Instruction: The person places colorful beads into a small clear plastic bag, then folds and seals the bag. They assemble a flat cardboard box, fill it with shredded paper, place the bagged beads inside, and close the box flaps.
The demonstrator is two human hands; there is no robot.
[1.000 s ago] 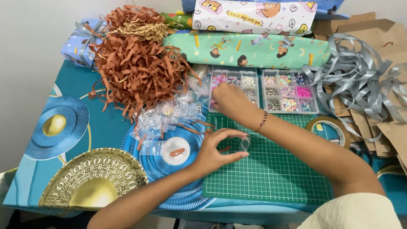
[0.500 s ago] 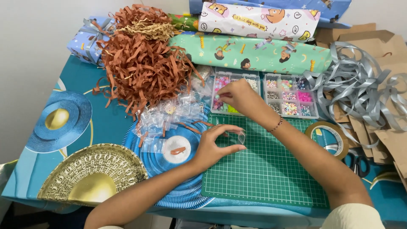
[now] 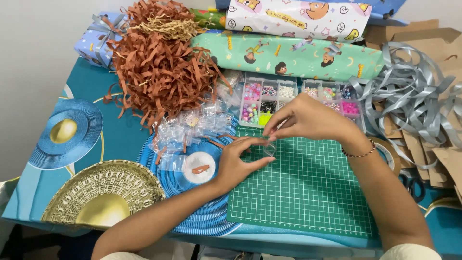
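The left hand (image 3: 238, 163) pinches a small clear plastic zip bag (image 3: 269, 150) above the green gridded cutting mat (image 3: 308, 192). The right hand (image 3: 308, 120), fingertips pressed together, meets the bag's top edge, just before the clear compartmented bead box (image 3: 267, 98).

Both hands (image 3: 269, 144) at small clear bag (image 3: 269, 150); green mat (image 3: 308, 192) beneath

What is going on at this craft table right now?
A person holds a small clear plastic bag over the green cutting mat. The left hand pinches it from below, and the right hand meets it from above, fingers at its top edge. Behind the hands sit two bead boxes, with more little bags and brown paper shred to the left.
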